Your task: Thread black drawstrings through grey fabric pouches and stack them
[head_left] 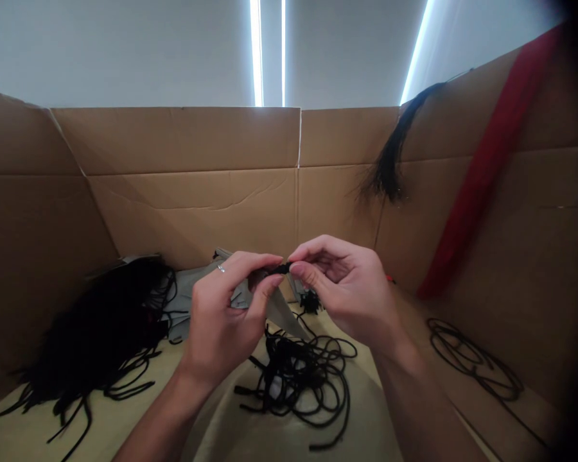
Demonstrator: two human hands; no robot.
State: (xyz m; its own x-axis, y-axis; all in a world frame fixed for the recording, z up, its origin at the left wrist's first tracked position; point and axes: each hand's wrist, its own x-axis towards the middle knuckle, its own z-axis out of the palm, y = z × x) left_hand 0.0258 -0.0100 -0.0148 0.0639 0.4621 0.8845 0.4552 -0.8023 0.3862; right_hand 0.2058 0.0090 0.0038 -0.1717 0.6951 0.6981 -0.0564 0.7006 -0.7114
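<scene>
Between the fingertips of both hands is a short length of black cord, held up in front of the cardboard wall. My left hand pinches its left end between thumb and forefinger and wears a ring. My right hand grips the other end in a pinch. Below the hands, a loose tangle of black cords lies on the pale yellowish surface. Grey fabric shows behind and under my left hand, partly hidden. Whether the held cord joins the tangle cannot be seen.
A big heap of black cords lies at the left. Cardboard walls enclose the work surface. A black bundle of strands and a red strip hang at the right. A coiled dark cord rests below them.
</scene>
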